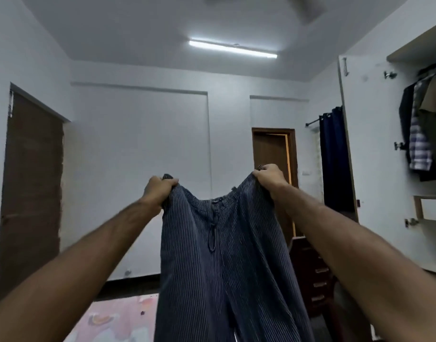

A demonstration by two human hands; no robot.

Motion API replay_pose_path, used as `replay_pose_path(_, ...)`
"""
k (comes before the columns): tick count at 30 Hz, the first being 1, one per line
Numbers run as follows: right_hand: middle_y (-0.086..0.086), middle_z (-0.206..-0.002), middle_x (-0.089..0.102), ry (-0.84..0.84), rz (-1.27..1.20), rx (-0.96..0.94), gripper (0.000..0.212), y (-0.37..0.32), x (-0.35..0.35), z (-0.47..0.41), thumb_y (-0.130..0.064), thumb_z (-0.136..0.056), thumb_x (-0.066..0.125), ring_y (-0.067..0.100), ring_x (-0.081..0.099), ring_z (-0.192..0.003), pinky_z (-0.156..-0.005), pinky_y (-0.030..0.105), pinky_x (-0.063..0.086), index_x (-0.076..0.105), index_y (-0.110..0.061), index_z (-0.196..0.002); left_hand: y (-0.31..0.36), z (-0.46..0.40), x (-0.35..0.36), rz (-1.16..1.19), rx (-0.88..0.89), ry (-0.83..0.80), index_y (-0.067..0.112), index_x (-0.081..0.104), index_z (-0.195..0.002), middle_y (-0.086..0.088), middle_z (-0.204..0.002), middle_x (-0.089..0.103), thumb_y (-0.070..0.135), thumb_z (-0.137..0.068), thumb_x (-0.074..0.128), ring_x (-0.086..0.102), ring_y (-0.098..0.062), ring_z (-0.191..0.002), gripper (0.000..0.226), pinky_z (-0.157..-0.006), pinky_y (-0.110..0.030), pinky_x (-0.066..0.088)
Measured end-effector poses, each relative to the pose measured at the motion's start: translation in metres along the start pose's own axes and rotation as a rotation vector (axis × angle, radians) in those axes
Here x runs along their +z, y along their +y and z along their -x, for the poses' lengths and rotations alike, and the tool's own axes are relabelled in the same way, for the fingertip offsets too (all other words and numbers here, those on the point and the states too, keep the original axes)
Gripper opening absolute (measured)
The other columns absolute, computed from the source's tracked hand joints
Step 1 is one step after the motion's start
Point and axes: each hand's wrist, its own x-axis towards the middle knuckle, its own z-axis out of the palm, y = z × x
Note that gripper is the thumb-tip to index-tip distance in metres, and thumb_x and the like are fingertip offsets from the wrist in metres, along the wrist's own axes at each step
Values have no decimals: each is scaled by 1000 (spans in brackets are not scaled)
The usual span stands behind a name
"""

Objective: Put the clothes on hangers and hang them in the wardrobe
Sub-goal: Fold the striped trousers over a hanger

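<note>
Trousers: dark blue trousers (226,255) with fine pale vertical stripes, held up in the air by the waistband, which is stretched wide and sags in the middle.
Drawstring: a tied drawstring (213,233) hangs down from the centre of the waist.
Legs: both hang straight down, out of view at the bottom.
Wardrobe: open wardrobe (397,134) at the right, white, door swung out.
Hung clothes: dark, checked and olive hung garments (421,129) side by side in its upper compartment.
</note>
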Motion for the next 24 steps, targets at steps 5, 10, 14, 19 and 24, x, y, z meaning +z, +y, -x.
replay_pose_path(5,13,-111,70,-49,-157,-59,24,-9,30,6,-24,-98,60,26,67,-102,-77,35,56,71,-5,-108,4,11,29,-41,143,-48,9,54,-105,-11,-103,65,30,-93,69,66,-27,-93,29,-66,-39,55)
replay_pose_path(10,11,-100,73,-177,-199,-234,20,-40,77,32,-23,-98,55,28,71,-98,-88,44,60,70,-10,-94,22,25,63,-78,280,-34,13,54,-107,-4,-102,65,35,-94,66,65,-19,-92,28,-70,-37,58)
replay_pose_path(14,4,-108,73,-291,-318,-241,29,-46,80,39,-43,-95,61,21,72,-100,-92,46,59,65,-17,-108,28,42,58,44,272,-198,12,58,-115,-6,-103,68,31,-105,45,70,-20,-92,26,-67,-39,62)
replay_pose_path(19,7,-109,72,-262,-346,-311,26,-45,69,38,-17,-89,72,21,71,-103,-97,43,57,64,-11,-114,30,35,31,-181,582,-321,22,67,-120,-5,-120,61,1,-96,47,62,-17,-110,37,-86,-31,57)
replay_pose_path(24,12,-115,72,-332,-539,-362,26,-69,46,30,3,-96,60,28,69,-110,-96,39,57,65,-10,-118,22,20,-4,-358,500,27,29,43,-138,4,-136,41,53,-76,82,44,-12,-120,77,-100,-37,38)
